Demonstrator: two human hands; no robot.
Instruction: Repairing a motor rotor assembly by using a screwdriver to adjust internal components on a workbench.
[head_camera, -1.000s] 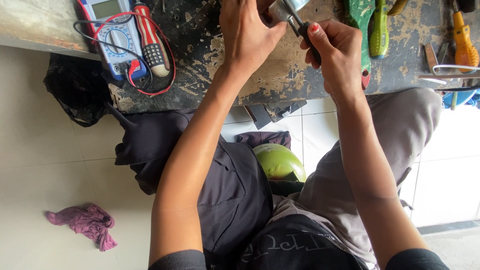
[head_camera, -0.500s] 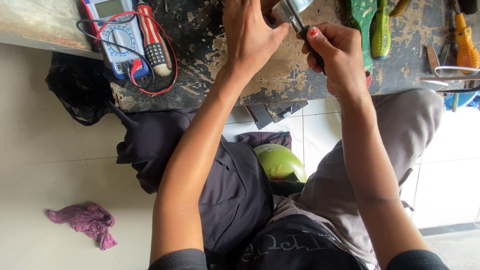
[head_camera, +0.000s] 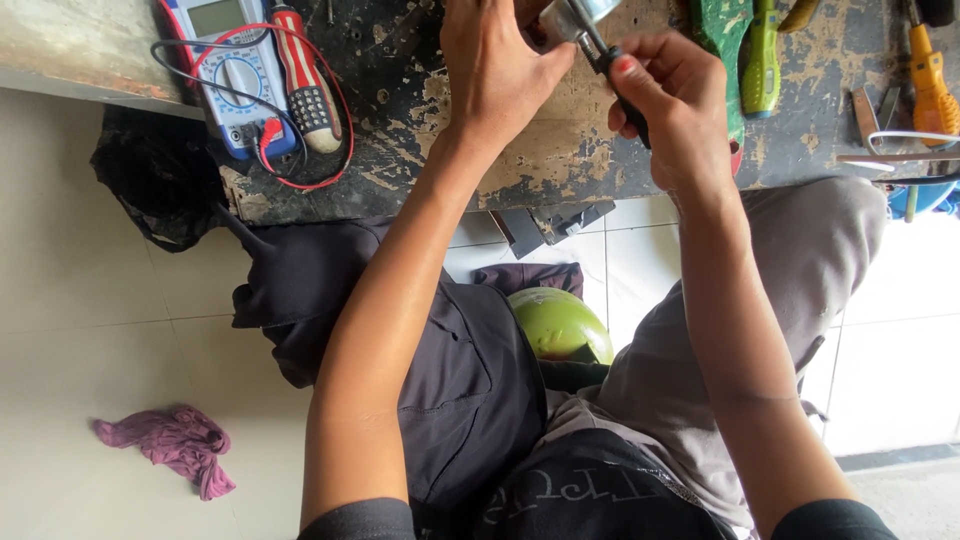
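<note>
My left hand (head_camera: 500, 70) reaches over the worn dark workbench (head_camera: 560, 150) and presses against a shiny round metal part (head_camera: 578, 14) at the top edge of the view. My right hand (head_camera: 675, 110) is closed around the black handle of a screwdriver (head_camera: 612, 62) whose metal shaft meets that part. Much of the metal part is cut off by the frame. Both forearms stretch up from my lap.
A blue multimeter (head_camera: 235, 75) with red and black leads and a red-handled screwdriver (head_camera: 305, 85) lie at the bench's left. Green-handled (head_camera: 760, 55) and orange-handled (head_camera: 930, 75) tools lie at the right. A green round object (head_camera: 560, 325) sits between my knees; a purple rag (head_camera: 170, 445) lies on the tiled floor.
Both hands and the metal part have shifted slightly upward and to the right in view; the grips look unchanged.
</note>
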